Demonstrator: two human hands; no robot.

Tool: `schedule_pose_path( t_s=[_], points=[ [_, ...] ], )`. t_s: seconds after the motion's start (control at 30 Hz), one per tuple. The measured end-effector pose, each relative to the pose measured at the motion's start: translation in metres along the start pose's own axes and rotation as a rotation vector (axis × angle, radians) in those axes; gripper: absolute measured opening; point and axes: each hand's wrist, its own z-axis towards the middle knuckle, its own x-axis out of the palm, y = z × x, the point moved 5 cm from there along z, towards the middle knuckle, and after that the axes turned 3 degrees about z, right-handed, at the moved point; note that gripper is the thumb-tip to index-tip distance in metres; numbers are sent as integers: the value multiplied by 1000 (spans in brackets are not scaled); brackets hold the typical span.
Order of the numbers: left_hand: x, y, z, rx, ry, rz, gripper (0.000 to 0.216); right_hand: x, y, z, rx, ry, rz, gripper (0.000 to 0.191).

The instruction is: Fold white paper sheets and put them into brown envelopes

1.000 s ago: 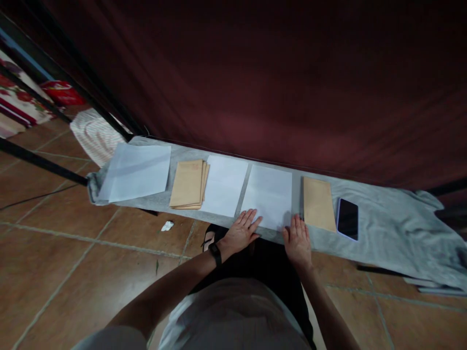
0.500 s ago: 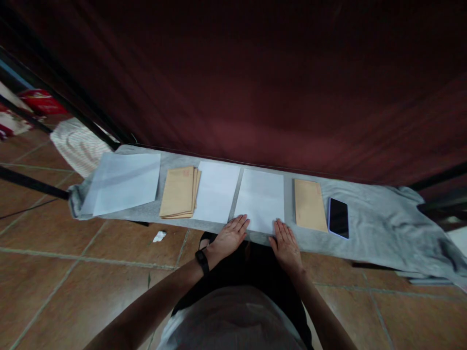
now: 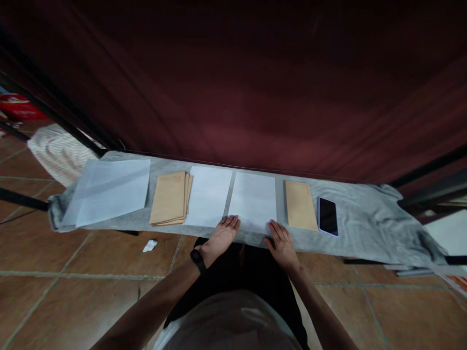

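My left hand (image 3: 224,234) lies flat, fingers stretched out, at the near left corner of a white sheet of paper (image 3: 254,198). At that sheet's near right corner rests my right hand (image 3: 280,242), palm down with its fingers extended. Left of this sheet, a second white sheet (image 3: 209,194) lies with a narrow gap between the two. A small fanned stack of brown envelopes (image 3: 168,198) sits against the second sheet's left side. To the right of my right hand is a single brown envelope (image 3: 300,205).
A phone (image 3: 328,217) lies right of the single envelope. Larger white sheets (image 3: 116,189) overlap at the left end. Grey cloth (image 3: 368,214) covers the narrow bench, bunched at the right. Behind it hangs a dark red curtain (image 3: 248,107). A scrap of white paper (image 3: 150,245) is on the tiled floor.
The view has shifted slightly, so the bench items appear a little further left. Both hands stay flat at the near corners of the same sheet; no paper or envelope has visibly been moved.
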Motion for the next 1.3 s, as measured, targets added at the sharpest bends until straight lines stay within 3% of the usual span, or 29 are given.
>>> schedule_pose_path(
  t_s=[0.3,0.4,0.57,0.73,0.83,0.9,1.07,1.17,1.3],
  points=[
    [-23,-6,-50,128,-73,-174,36,-19,-13,-15,-74,1,306,35],
    [-28,2,-63,96,-143,-288,43,-22,-14,-27,-86,43,414,30],
    [-20,22,-56,85,-197,-431,61,-25,-15,-38,-48,68,534,28],
    [-20,23,-42,84,-170,-428,35,-27,-13,-27,-63,47,536,36],
    [-27,25,-40,76,-179,-482,24,-25,-17,-18,30,65,554,27],
    [-30,29,-39,22,-198,-559,19,-24,-22,-11,165,51,580,25],
    [-25,43,-22,-257,-240,-765,26,-23,-25,15,371,-30,611,44],
    [-19,47,-5,-411,-217,-790,30,-21,-26,35,448,-69,508,48],
    [-19,50,18,-519,-159,-677,33,-15,-30,53,565,-34,277,39]
  ],
)
